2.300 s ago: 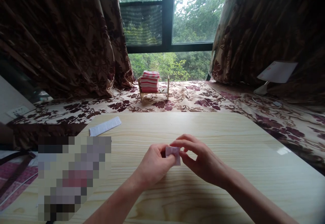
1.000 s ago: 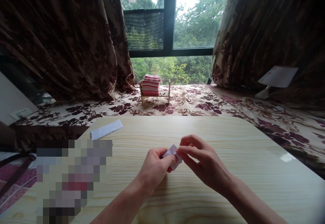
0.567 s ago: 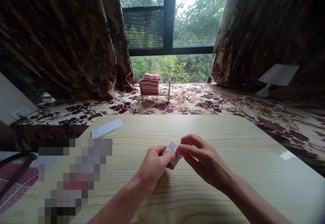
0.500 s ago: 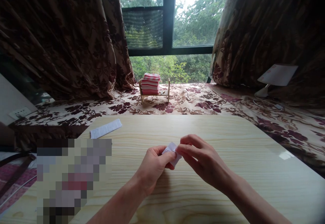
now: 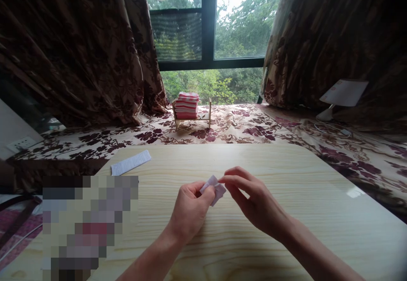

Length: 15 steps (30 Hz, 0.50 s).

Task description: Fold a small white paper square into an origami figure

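Left hand [image 5: 190, 204] pinching paper [image 5: 218, 191], right hand [image 5: 254, 196] touching it – grip unclear, white strip [image 5: 131, 162] (illegible)

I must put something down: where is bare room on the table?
The table is bare right of the right hand, and beyond the folded paper toward the floral cloth. Crowded: around that paper in the left hand; left side, with white strip and pixelated area.

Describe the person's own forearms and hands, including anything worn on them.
The bare left hand and bare right hand are ungloved. No sleeve, watch or bracelet shows on either visible forearm, and no ring on the fingers in view; some are hidden.
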Tool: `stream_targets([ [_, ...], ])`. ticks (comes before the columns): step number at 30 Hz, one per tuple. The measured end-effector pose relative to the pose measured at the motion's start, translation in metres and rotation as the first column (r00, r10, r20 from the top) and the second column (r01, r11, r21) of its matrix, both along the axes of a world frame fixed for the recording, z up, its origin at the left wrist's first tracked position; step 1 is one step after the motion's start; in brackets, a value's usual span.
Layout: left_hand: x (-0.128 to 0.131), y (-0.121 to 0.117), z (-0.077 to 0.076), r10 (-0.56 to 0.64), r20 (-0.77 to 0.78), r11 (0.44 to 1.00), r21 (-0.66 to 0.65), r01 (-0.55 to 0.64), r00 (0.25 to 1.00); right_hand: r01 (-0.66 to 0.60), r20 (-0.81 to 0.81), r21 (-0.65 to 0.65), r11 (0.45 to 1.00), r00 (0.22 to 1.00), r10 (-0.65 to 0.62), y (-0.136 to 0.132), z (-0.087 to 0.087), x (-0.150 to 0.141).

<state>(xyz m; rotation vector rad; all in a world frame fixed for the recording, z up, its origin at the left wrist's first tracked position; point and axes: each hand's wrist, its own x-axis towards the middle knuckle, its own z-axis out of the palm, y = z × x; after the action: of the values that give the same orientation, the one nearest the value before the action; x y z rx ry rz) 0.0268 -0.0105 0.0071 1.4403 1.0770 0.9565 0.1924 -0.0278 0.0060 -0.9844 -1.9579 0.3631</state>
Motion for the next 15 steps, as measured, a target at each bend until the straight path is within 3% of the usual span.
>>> stream_targets([
  [3,0.0004,-0.001,-0.0007,0.05,-0.085,0.996,0.083,-0.043,0.995,0.089,-0.078,-0.099,0.991,0.992,-0.097,0.0003,-0.0007,-0.0032],
  [7,0.0012,-0.0035,0.0006,0.027,-0.086,0.995,0.098,-0.018,0.996,0.089,-0.072,-0.229,0.969,0.992,-0.108,-0.002,-0.0008,-0.008],
  [15,0.0017,-0.0054,0.0006,0.004,-0.1,0.998,0.069,0.003,0.995,0.096,-0.102,-0.298,0.95,0.986,-0.132,-0.0022,-0.0011,-0.0103],
])
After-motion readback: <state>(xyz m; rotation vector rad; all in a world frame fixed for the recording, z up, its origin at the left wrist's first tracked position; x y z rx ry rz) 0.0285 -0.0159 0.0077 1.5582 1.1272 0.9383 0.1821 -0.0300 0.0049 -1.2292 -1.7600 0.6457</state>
